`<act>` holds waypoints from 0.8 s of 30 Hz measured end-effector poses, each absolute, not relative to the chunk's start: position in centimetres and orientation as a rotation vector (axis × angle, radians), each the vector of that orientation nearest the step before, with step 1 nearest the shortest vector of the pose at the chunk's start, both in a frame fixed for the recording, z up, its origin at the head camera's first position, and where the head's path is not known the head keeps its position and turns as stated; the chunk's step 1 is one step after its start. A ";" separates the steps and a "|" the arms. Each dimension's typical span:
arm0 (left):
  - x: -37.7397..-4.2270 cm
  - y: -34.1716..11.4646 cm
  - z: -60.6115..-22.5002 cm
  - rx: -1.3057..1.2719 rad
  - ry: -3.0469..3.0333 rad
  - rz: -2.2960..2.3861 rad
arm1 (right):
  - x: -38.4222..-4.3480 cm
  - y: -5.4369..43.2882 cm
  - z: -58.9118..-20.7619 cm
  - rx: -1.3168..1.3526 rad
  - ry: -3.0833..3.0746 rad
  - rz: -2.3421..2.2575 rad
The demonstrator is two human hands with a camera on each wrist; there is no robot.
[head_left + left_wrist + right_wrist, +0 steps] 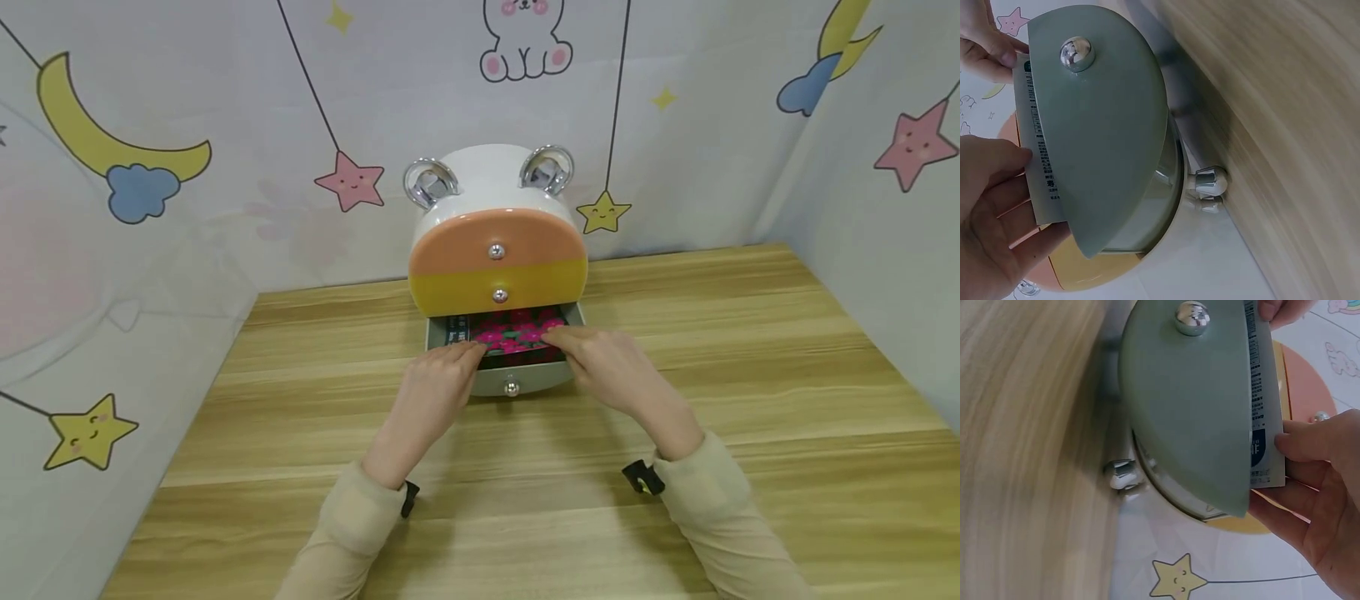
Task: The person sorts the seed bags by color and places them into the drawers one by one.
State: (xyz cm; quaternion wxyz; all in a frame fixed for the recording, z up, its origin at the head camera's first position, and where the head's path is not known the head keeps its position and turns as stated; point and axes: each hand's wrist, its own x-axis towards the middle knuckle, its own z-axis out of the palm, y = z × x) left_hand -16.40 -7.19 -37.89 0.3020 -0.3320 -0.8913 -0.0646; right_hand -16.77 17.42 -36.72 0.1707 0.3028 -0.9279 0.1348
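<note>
A small chest of drawers (498, 237) shaped like an animal head has its grey-green bottom drawer (543, 380) pulled out. In that drawer sits a flat flower-printed box (517, 335), dark with pink blooms on top. Its pale, text-covered side (1036, 156) rises above the drawer front in the left wrist view. My left hand (442, 383) pinches one end of the box, thumb on the near side and fingers behind. At the other end my right hand (611, 367) pinches it likewise, as the right wrist view shows. The box's lower part is hidden by the drawer front.
Above, the orange drawer (457, 250) and yellow drawer (457, 292) are closed, each with a silver knob. Silver ear rings (431, 182) top the white body. Silver feet (1210, 182) support the chest on the wooden table (525, 517). A cartoon-printed curtain (225, 67) hangs behind.
</note>
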 end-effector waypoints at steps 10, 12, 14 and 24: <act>-17.4 -7.1 -38.5 -0.829 -2.511 -0.388 | -17.5 17.5 -37.7 0.832 -2.679 0.380; -17.5 -7.1 -38.6 -0.816 -2.546 -0.420 | -17.6 17.5 -38.0 0.833 -2.678 0.382; -17.6 -7.2 -38.7 -0.806 -2.572 -0.444 | -17.8 17.5 -38.3 0.831 -2.679 0.386; -17.4 -7.0 -38.9 -0.842 -2.549 -0.467 | -18.4 17.7 -38.8 0.821 -2.694 0.444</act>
